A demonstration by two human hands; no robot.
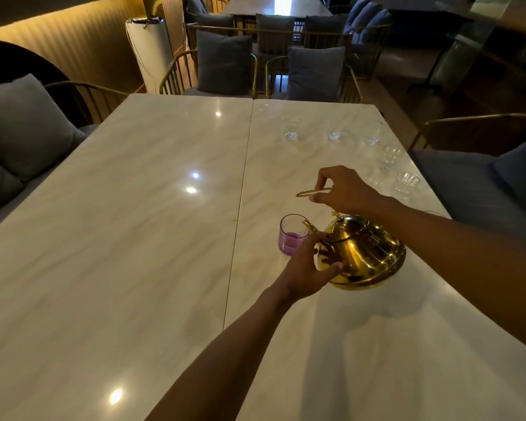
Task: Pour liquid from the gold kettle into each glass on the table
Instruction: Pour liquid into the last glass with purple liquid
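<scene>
The gold kettle [363,253] is tilted to the left above the marble table [134,238], its spout over the rim of a purple glass [290,235] that holds a little liquid. My right hand [343,189] grips the kettle's thin handle from above. My left hand [307,265] lies against the kettle's left side and base, thumb curled on the body. Several clear glasses stand farther back and to the right, among them one glass [292,127] at the back, another [333,130] beside it, and one [406,183] near the right edge.
A seam [240,208] divides the two table tops. Metal-framed chairs with grey cushions [222,62] stand at the far end, a grey sofa cushion [25,126] on the left, and a blue seat [483,183] on the right.
</scene>
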